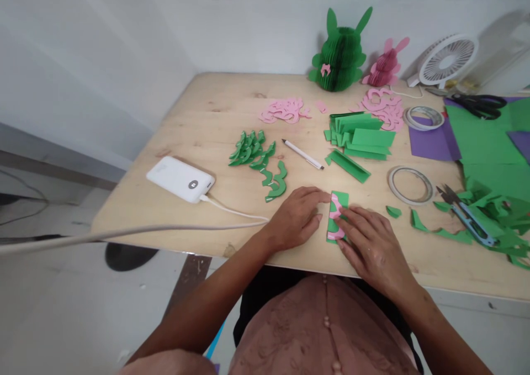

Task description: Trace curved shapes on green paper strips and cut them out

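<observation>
A folded green paper strip (pixel 338 196) lies on the table with a pink wavy paper cutout (pixel 336 235) along its left side. My left hand (pixel 296 217) is at the strip's left, its index finger stretched to the cutout's upper end and its thumb apart. From the right, my right hand (pixel 372 248) rests its extended fingertips on the cutout and strip, with the thumb near the lower edge. Neither hand is closed around anything. A pile of curved green cutouts (pixel 248 149) lies beyond my left hand. Farther off are folded green strips (pixel 364 137) and a white pen (pixel 302 154).
Pink cutouts (pixel 285 110) lie behind. Green (pixel 339 54) and pink (pixel 384 65) paper rabbits and a white fan (pixel 449 60) stand at the back. Right are tape rolls (pixel 391 184), blue snips (pixel 474 220), black scissors (pixel 480 105) and green scraps (pixel 505 215). A power bank (pixel 180 179) trails a cable.
</observation>
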### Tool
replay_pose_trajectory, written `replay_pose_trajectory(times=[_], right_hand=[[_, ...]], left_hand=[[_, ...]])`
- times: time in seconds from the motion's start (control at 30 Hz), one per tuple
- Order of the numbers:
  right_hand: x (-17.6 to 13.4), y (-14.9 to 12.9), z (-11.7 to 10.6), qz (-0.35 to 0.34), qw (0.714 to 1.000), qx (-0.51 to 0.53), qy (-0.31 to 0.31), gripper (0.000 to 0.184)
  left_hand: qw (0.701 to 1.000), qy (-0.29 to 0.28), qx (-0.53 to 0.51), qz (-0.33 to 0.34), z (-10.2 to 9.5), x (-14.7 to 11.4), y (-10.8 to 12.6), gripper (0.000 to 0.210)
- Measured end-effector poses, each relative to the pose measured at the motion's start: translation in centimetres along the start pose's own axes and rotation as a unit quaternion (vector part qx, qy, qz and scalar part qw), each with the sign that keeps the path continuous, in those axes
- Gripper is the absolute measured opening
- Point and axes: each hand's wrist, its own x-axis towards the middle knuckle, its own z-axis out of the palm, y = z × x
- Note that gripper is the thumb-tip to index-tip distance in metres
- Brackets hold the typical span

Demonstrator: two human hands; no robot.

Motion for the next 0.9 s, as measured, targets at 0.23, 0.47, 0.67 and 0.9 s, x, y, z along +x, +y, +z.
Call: replay_pose_trajectory(times=[0.23, 0.47, 0.67, 0.9], right_hand=[[-0.04, 0.06, 0.07, -0.001, 1.000, -0.003, 0.000, 0.035], [-0.01, 0.04, 0.00, -0.001, 1.000, 0.000, 0.000, 0.035], [0.02, -0.01, -0.01, -0.001, 1.000, 0.000, -0.002, 0.034], [0.03, 0.00, -0.02, 0.008, 1.000, 0.008, -0.004, 0.035]], left_hand=[[1.000, 0.005, -0.001, 0.003, 0.03, -0.03, -0.09, 0.038], [0.998, -0.007, 0.065, 0.020, 0.33, -0.05, -0.03, 0.038], [0.985, -0.042, 0.161, 0.052, 0.77, 0.13, 0.20, 0.037], [0.983, -0.052, 0.167, 0.058, 0.69, 0.31, 0.31, 0.033]])
